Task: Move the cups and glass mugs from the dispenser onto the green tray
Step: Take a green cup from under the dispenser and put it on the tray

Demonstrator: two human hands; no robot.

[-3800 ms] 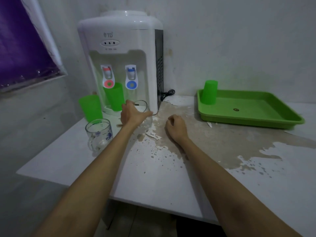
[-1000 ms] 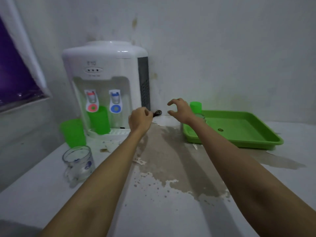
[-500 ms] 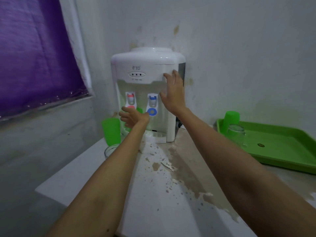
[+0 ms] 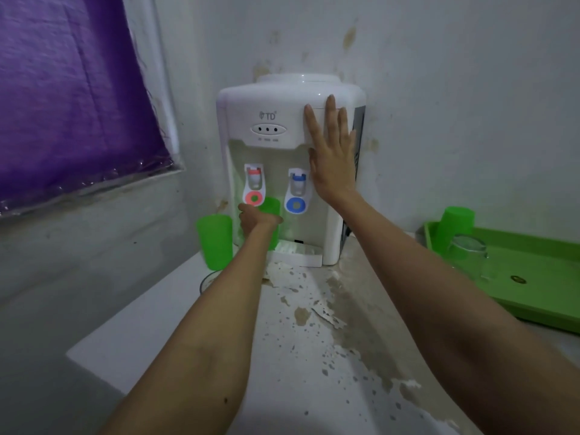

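Observation:
A white water dispenser point(image 4: 276, 127) stands against the wall. My right hand point(image 4: 332, 155) lies flat and open against its front right side. Under the red tap stands a green cup point(image 4: 271, 206), and my left hand point(image 4: 252, 218) is wrapped around it. Left of the dispenser is a second green cup point(image 4: 215, 241) on the table. Just in front of that cup, the rim of a glass mug point(image 4: 207, 281) shows, mostly hidden by my left forearm. On the green tray point(image 4: 539, 296) at the right stand an upturned green cup point(image 4: 455, 226) and an upturned glass mug point(image 4: 467, 252).
The white table point(image 4: 175, 328) has peeling, stained paint in the middle. Its left edge drops off near the grey wall. A purple curtain point(image 4: 69, 89) covers the window at the upper left. The dispenser's drip tray point(image 4: 298, 255) juts out in front.
My left hand has closed around the green cup under the red tap. My right hand slid a little higher up the dispenser's front and now lies flat on it.

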